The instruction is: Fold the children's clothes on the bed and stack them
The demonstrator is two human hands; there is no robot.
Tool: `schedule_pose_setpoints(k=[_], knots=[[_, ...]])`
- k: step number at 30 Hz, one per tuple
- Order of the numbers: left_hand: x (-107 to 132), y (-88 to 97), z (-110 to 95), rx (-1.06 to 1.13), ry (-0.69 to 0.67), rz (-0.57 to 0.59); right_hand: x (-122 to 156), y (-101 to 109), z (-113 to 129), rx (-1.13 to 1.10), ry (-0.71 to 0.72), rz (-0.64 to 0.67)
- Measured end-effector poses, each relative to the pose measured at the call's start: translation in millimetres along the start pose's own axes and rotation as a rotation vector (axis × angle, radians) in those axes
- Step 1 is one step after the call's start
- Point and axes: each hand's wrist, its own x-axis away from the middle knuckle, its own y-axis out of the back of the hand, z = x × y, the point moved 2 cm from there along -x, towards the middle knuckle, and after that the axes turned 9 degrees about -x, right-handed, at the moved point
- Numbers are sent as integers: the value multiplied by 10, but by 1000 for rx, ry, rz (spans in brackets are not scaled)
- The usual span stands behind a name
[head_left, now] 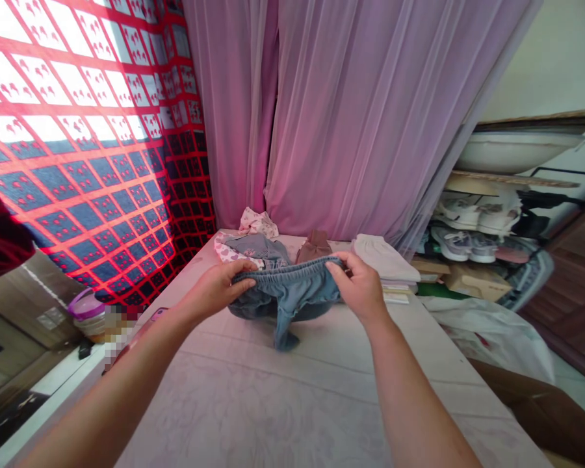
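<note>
Pink curtains [351,117] hang behind a pale padded surface [273,403], and we hold up small blue pants [285,292].

Our left hand [218,290] and right hand [358,286] each pinch one end of the stretchy waist. The fingers on both hands are closed on the soft cloth, and the hands are well apart. The pants hang over the pale surface, and one leg seems to touch it. They look light and floppy, so the waist seems the best place to hold. Just past them sit a messy pile of clothes [256,250], a brown cloth [313,247], and folded white clothes [383,257]. We can read no label or writing.
</note>
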Motion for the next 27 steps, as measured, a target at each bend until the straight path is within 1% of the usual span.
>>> schedule_pose_setpoints(k=[1,3,4,6,8,10,12,13,14,15,16,17,18,20,22,24,25,27], knots=[[-79,77,27,-68,-38,25,-99,-34,25,24,18,35],[-237,185,110,-211,-74,30,-259,-157,27,99,16,145],[-313,228,153,-263,-69,7,-329,-228,21,141,10,199],[-443,331,207,-291,-2,-99,-479,-339,35,203,9,249],[-511,485,172,-225,93,-271,-652,-368,114,214,30,184],[-497,664,32,-141,129,-461,-825,-320,233,182,68,61],[-409,791,-181,-118,63,-597,-946,-245,324,135,115,-44],[-346,803,-289,-129,3,-618,-970,-216,336,116,135,-78],[-275,768,-384,-145,-56,-599,-962,-201,316,107,144,-99],[-198,676,-456,-155,-113,-535,-920,-200,261,109,140,-108],[-116,531,-501,-143,-151,-445,-842,-216,170,123,124,-102],[-29,342,-517,-106,-158,-363,-731,-246,46,150,93,-76],[62,111,-511,-61,-146,-268,-588,-283,-104,185,56,-37],[250,-421,-470,21,-84,-68,-234,-358,-455,270,-38,74],[444,-940,-448,101,3,76,163,-385,-810,352,-122,142],[624,-1354,-494,165,74,174,543,-354,-1111,378,-183,173],[699,-1506,-550,208,78,207,710,-320,-1233,380,-221,169],[802,-1707,-698,281,78,263,981,-240,-1407,378,-275,135]])
